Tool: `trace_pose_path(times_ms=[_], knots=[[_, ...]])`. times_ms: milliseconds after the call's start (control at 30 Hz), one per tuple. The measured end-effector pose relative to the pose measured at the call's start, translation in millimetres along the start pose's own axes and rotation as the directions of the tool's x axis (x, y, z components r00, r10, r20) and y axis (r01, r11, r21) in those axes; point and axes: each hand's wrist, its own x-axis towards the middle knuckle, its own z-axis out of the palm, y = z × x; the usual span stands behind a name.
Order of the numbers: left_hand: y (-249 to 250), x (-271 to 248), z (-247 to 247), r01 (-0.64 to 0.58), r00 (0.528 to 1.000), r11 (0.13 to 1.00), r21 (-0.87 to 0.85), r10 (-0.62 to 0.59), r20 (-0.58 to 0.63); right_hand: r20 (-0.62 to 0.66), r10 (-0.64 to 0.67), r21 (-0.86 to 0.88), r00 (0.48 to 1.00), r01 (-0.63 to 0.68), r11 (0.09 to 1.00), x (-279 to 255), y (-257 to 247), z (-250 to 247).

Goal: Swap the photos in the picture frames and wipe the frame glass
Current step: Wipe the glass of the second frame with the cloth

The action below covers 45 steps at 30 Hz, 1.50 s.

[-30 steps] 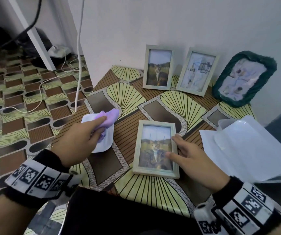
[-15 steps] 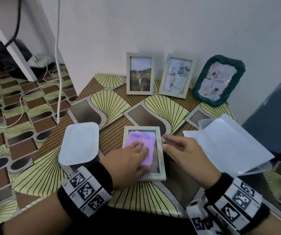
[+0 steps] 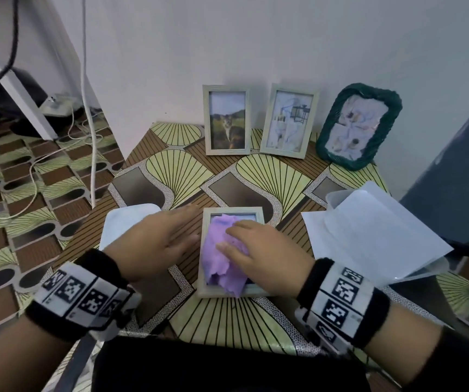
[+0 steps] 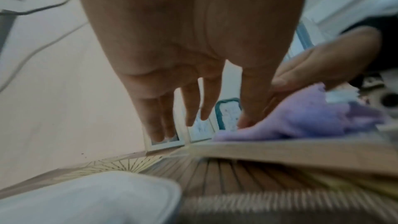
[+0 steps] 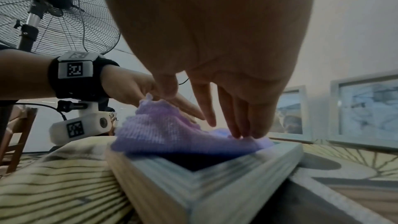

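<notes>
A pale wooden picture frame (image 3: 204, 250) lies flat on the table in front of me. A purple cloth (image 3: 222, 258) is spread over its glass and hides the photo. My right hand (image 3: 239, 236) lies on the cloth with fingers fairly straight; in the right wrist view its fingertips (image 5: 234, 132) press the cloth (image 5: 172, 132) onto the frame (image 5: 204, 176). My left hand (image 3: 176, 230) hovers just left of the frame, fingers straight, holding nothing; its fingers (image 4: 189, 108) show bare beside the cloth (image 4: 301, 120).
Three frames lean on the back wall: a cat photo (image 3: 226, 120), a sketch (image 3: 288, 120) and a green-rimmed one (image 3: 359, 125). A white lid (image 3: 123, 222) lies under my left hand. White sheets and a clear sleeve (image 3: 369, 230) lie at the right. A fan (image 5: 53, 14) stands beyond the table.
My left hand carried the purple cloth onto the flat frame's glass, then let go and drew back to the left. My right hand moved from the frame's right edge onto the cloth.
</notes>
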Motion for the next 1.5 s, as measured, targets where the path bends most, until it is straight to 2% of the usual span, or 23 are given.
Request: trace_pose_path(times_ms=[67, 133, 200, 267, 400, 500, 567, 633, 700, 867, 1000, 1200, 1400, 1500], knots=[[-9, -1, 10, 0.005, 0.977, 1.0, -0.026, 0.001, 0.214, 0.147, -0.002, -0.112, 0.989, 0.018, 0.994, 8, -6, 7], [-18, -6, 23, 0.035, 0.916, 0.999, -0.019, -0.024, 0.4, 0.241, 0.085, -0.15, 0.967, -0.05, 0.987, 13, -10, 14], [-21, -5, 32, 0.066, 0.877, 0.998, -0.011, -0.052, 0.478, 0.255, 0.122, -0.166, 0.959, -0.08, 0.983, 16, -11, 19], [-22, -5, 36, 0.092, 0.846, 0.996, -0.016, -0.069, 0.529, 0.243, 0.089, -0.169, 0.966, -0.048, 0.984, 16, -9, 21], [-25, -4, 37, 0.099, 0.832, 0.995, -0.033, -0.065, 0.551, 0.211, 0.058, -0.059, 0.976, -0.047, 0.997, 10, 0, 15], [-25, -4, 39, 0.118, 0.828, 0.992, -0.05, -0.07, 0.557, 0.034, -0.002, 0.022, 0.999, 0.001, 1.0, 5, 1, 3], [-24, -3, 38, 0.111, 0.828, 0.993, -0.028, -0.077, 0.555, -0.035, -0.045, 0.007, 0.998, 0.045, 0.999, 2, 4, -3], [-23, 0, 39, 0.092, 0.832, 0.996, 0.013, -0.084, 0.548, -0.046, -0.056, -0.056, 0.997, 0.054, 0.997, 0, 8, -7], [-18, 2, 39, 0.087, 0.824, 0.995, 0.04, -0.094, 0.559, -0.019, -0.067, -0.099, 0.998, 0.065, 0.993, -1, 11, -7], [-9, 5, 41, 0.098, 0.789, 0.991, 0.095, -0.136, 0.599, 0.179, -0.049, -0.242, 0.983, 0.092, 0.966, -1, 17, 4], [-9, 9, 40, 0.073, 0.784, 0.992, 0.107, -0.123, 0.609, 0.206, -0.059, -0.17, 0.977, 0.095, 0.981, 0, 20, 7], [-8, 11, 39, 0.069, 0.745, 0.993, 0.092, -0.112, 0.657, 0.185, -0.027, -0.149, 0.982, 0.055, 0.987, 11, 26, 7], [-6, 9, 40, 0.085, 0.732, 0.993, 0.082, -0.118, 0.671, 0.277, -0.066, -0.225, 0.959, 0.131, 0.965, 26, 22, 11], [-6, 9, 41, 0.082, 0.734, 0.993, 0.08, -0.114, 0.669, 0.341, -0.032, -0.227, 0.939, 0.116, 0.967, 34, 17, 13]])
